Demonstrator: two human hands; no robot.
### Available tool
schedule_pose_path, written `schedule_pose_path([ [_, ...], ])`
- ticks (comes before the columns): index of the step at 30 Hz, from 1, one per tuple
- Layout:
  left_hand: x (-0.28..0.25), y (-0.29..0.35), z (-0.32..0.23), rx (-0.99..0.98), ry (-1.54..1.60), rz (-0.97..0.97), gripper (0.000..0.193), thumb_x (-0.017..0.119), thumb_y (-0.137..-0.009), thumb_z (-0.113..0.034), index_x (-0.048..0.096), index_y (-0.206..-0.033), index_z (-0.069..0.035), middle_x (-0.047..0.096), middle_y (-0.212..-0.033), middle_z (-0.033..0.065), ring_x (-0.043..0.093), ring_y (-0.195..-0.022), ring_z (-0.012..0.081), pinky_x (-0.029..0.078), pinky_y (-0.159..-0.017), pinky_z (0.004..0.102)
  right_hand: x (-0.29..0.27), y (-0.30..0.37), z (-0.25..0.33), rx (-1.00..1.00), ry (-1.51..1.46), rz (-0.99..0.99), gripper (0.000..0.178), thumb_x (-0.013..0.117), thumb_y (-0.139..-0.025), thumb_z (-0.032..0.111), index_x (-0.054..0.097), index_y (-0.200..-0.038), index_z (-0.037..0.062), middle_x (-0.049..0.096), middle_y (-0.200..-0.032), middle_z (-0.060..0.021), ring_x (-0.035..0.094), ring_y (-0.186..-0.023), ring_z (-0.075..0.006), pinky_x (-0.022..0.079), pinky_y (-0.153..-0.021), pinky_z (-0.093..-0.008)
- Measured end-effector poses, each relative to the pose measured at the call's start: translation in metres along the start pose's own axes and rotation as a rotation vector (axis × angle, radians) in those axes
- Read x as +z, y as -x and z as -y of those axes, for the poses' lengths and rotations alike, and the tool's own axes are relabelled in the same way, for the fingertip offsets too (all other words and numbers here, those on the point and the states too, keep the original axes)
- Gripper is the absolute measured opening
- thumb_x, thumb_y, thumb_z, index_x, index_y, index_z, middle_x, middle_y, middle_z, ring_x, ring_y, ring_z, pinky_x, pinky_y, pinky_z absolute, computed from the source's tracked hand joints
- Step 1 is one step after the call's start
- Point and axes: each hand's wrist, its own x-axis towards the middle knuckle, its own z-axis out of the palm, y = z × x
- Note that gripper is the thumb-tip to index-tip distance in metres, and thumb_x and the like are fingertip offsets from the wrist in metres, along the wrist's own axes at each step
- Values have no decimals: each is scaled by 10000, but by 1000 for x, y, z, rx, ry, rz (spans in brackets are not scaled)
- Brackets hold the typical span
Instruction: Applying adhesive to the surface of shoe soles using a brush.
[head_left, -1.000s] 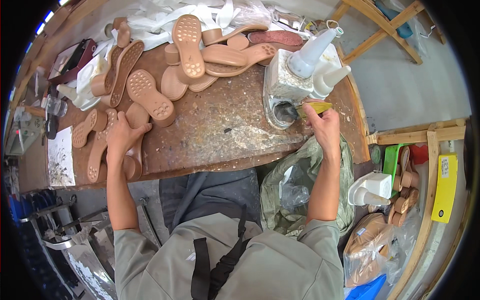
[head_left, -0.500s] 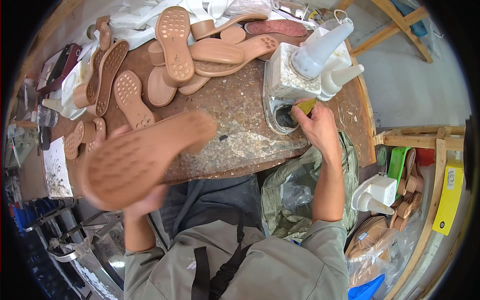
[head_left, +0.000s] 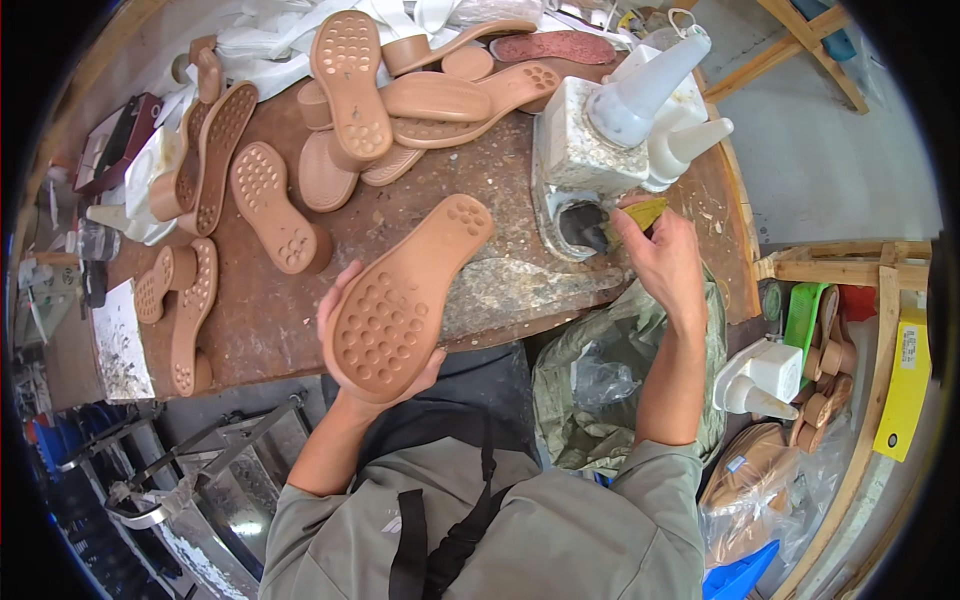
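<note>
My left hand [head_left: 424, 376] is closed round the wide end of a tan shoe sole [head_left: 405, 300], its dimpled face turned up. The sole is held above the front edge of the workbench [head_left: 500, 255]. Between the fingers of my right hand [head_left: 668, 258] is a folded olive-yellow piece [head_left: 641, 211], like a sponge or cloth. That hand is at the right rim of a grimy white cup [head_left: 556, 236] with a dark inside, cut into the base of a white container. A spouted white bottle [head_left: 625, 105] stands right behind the cup.
Several tan heeled soles [head_left: 352, 90] lie across the back and left of the bench. A paper sheet [head_left: 122, 340] is at its left edge. Below its front right hangs an open green bag [head_left: 585, 400]. Metal frames [head_left: 215, 470] stand low on the left.
The sole in my left hand has moved right and turned more upright, and is no longer blurred. My right hand has shifted slightly right and down with the olive-yellow piece.
</note>
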Motion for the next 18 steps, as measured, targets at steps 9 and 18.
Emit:
schedule_pose_path([
  [9,-4,22,-14,190,5,-25,1114,840,-564,-227,106,-1390,-85,211,-1388,285,413,-1213,399,380,-998,447,-13,28,-20,122,-359,-121,200,602,-857,165,622,-894,-30,623,-674,-104,521,-502,-143,406,-484,-279],
  [18,-40,45,-75,-329,313,212,1071,755,-608,-418,106,-1399,-101,270,-1399,222,368,-1256,339,277,-1047,431,1,101,106,-104,-1128,-266,168,581,-866,53,569,-992,-58,616,-685,-107,525,-448,-93,401,-402,-185],
])
